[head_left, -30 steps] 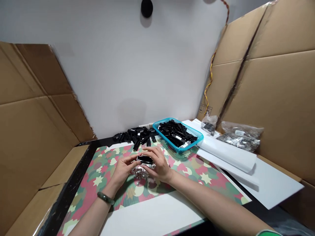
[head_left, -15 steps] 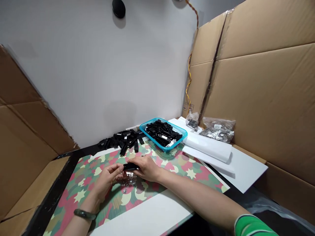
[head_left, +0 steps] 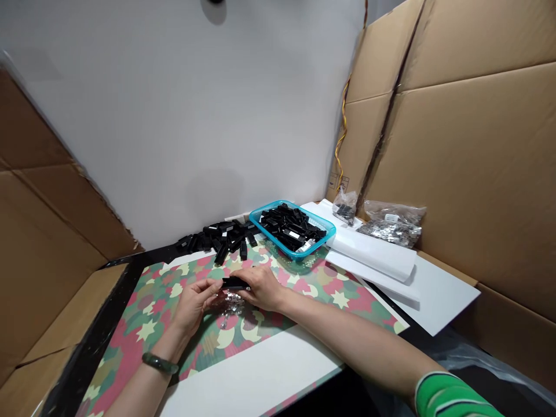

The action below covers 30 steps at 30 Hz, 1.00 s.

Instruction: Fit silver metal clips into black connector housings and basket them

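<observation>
The right hand (head_left: pixel 260 288) grips a black plastic connector (head_left: pixel 235 283), its long axis running crosswise between the hands, while the left hand (head_left: pixel 193 305) reaches its other end, contact unclear, above silvery metal pieces (head_left: pixel 230 304) on the patterned mat (head_left: pixel 147 324).

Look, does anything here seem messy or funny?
Yes: a heap of black pieces lies loose outside the blue basket, while others sit inside it, so the heap looks spilled.

Black oblong plastic block (head_left: pixel 235 283): held level, long axis sideways, one face glossy. Crumpled silver cluster (head_left: pixel 230 304) directly below, shiny, foil-like, ragged outline, partly hidden; contact between the two cannot be told
</observation>
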{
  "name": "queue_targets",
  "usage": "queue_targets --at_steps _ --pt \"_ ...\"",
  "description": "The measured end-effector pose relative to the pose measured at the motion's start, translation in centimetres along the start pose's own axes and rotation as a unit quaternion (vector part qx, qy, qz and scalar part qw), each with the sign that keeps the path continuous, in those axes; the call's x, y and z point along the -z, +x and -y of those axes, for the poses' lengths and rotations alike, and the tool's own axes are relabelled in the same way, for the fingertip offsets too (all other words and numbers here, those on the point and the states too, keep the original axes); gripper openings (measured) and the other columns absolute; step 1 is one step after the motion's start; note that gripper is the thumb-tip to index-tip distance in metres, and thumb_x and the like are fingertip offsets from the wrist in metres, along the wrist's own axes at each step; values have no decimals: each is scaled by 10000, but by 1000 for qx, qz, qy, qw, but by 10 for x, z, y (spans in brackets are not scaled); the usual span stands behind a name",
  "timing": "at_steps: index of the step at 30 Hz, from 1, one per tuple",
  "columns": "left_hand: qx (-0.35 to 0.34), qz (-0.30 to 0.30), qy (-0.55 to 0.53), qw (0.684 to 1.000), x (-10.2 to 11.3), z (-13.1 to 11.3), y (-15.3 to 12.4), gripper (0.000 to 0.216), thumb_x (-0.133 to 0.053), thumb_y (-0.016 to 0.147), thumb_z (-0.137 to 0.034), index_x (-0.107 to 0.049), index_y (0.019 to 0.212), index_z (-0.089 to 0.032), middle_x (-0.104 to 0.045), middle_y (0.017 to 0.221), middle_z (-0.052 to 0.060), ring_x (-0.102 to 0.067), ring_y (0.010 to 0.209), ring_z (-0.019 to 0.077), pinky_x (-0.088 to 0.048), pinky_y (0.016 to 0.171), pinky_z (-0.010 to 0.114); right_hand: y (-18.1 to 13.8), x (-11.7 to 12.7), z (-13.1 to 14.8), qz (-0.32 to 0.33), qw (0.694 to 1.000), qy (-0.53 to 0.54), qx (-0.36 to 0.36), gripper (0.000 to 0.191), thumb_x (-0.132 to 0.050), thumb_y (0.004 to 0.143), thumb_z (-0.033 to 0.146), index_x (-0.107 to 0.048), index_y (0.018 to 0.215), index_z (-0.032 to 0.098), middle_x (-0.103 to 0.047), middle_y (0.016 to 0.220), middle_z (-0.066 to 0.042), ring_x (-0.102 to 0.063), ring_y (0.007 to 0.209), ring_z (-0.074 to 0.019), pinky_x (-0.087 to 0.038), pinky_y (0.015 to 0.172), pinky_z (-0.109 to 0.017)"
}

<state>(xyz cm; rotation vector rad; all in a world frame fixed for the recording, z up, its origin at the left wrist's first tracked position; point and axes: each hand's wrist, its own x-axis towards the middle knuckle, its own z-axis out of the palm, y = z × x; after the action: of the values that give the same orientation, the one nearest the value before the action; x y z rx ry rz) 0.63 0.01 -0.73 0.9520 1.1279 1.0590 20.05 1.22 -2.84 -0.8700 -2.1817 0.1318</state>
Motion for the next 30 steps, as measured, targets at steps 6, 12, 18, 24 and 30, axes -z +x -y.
queue_targets --at_steps 6,12,18,24,30 --pt "-3 -7 -8 1000 -1 1 2 476 -938 416 -450 -713 666 -113 -673 581 42 -614 520 124 -507 533 221 -1 -2 -3 -2 1000 15 3 271 -625 870 224 -620 1137 177 -763 969 -82 -715 844 -211 -498 704 -269" --pt "-11 -2 -15 1000 -1 0 2 461 -935 430 -445 -699 638 -108 -650 554 36 -575 474 106 -454 468 203 -1 1 -4 -8 999 51 -11 300 -644 865 247 -635 1158 187 -757 1020 -89 -714 908 -218 -517 759 -285" --pt "-34 -25 -37 998 3 -4 4 412 -934 456 -402 -698 626 -111 -657 596 30 -627 553 122 -516 558 217 3 5 -6 -47 989 125 -69 321 -702 847 405 -687 1078 183 -750 921 -65 -633 618 -147 -487 615 -262" --pt "-55 -33 -33 997 7 2 7 408 -921 484 -415 -718 666 -112 -659 600 39 -618 558 125 -494 527 209 3 2 -9 -42 983 171 -60 268 -665 886 391 -714 1063 196 -744 965 -72 -617 666 -140 -480 618 -250" --pt "-53 5 -30 998 7 -9 3 435 -877 577 -449 -743 800 -101 -705 732 88 -671 648 168 -550 615 253 3 3 -8 -58 981 175 -66 318 -662 884 429 -713 1086 189 -733 852 -55 -573 589 -131 -465 581 -253"
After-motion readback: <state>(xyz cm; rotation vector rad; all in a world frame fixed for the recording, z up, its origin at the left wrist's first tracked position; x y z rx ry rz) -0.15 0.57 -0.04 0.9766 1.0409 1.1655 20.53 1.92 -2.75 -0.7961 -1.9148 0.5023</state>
